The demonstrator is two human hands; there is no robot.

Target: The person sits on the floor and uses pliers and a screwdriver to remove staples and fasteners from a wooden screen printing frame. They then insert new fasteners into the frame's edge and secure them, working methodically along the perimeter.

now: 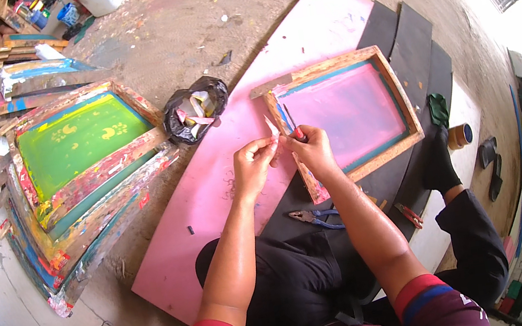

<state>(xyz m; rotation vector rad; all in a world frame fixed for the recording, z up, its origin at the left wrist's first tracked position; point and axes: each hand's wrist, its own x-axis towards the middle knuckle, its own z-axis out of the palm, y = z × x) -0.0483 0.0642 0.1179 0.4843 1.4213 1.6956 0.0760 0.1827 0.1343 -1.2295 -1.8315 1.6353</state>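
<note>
My left hand [254, 164] pinches a thin pale strip [271, 126], which sticks up from its fingertips. Close beside it, my right hand [314, 154] is closed round a slim tool with a red handle [299, 133] and a thin dark shaft; its exact kind is hard to make out. The fingertips of both hands nearly meet over the left edge of a wooden screen-printing frame [409, 113] with pinkish mesh. That frame lies on a pink sheet [198, 241] and black sheets [383, 27].
Left of the pink sheet sit stacked screen frames [79, 137], the top one green, and a black plastic bag [218, 88] of scraps. Pliers [314, 218] lie near my right forearm. Red-handled pliers [410, 215], a small jar [459, 136] and sandals [488, 154] are farther right.
</note>
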